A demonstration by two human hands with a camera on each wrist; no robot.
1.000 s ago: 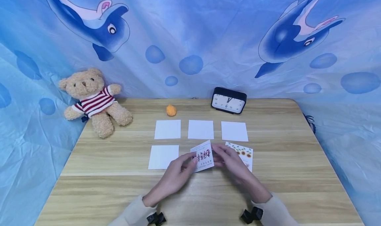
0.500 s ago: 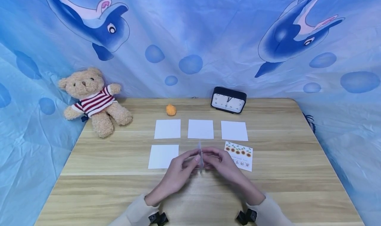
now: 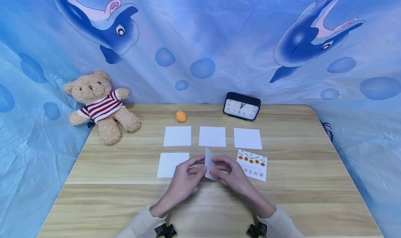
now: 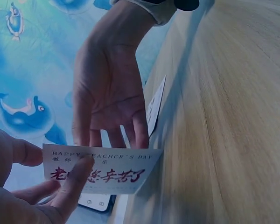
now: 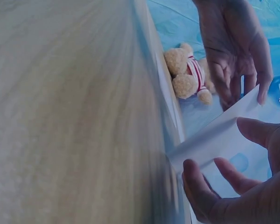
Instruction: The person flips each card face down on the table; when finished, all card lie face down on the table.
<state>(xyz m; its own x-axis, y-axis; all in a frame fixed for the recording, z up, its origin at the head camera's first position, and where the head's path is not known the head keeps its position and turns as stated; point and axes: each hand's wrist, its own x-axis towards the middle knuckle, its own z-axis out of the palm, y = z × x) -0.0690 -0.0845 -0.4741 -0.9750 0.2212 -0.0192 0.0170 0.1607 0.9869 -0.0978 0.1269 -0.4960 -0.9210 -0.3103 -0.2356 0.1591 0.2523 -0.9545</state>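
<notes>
While a blue dolphin-print curtain [image 3: 238,39] backs the wood-grain worktop [image 3: 206,210], the left hand [image 3: 184,181] and right hand [image 3: 236,177] grip a white card [image 3: 209,163] mid-frame. Red brush-style characters [image 4: 123,176] mark its face.

teacher's day wording in two scripts

in the left wrist view, the held card [image 4: 112,168] is carrying "happy teacher's day" in capitals along its top, with a finger [image 4: 75,183] of the left hand [image 3: 183,182] covering the t. beneath, small characters are reading 教师, then 乐 past the finger. larger red script is spelling 老, a mostly hidden character, then 您辛苦了. a finer line below is proving too small to read. in the head view, the sunflower card [image 3: 253,164] is showing 教师节快 upside down, with another line too tiny to make out. the clock [image 3: 241,109] is displaying numerals on its dial, 10, 9, 8, 7, 6, 5, 4 and 3 among them.
</notes>
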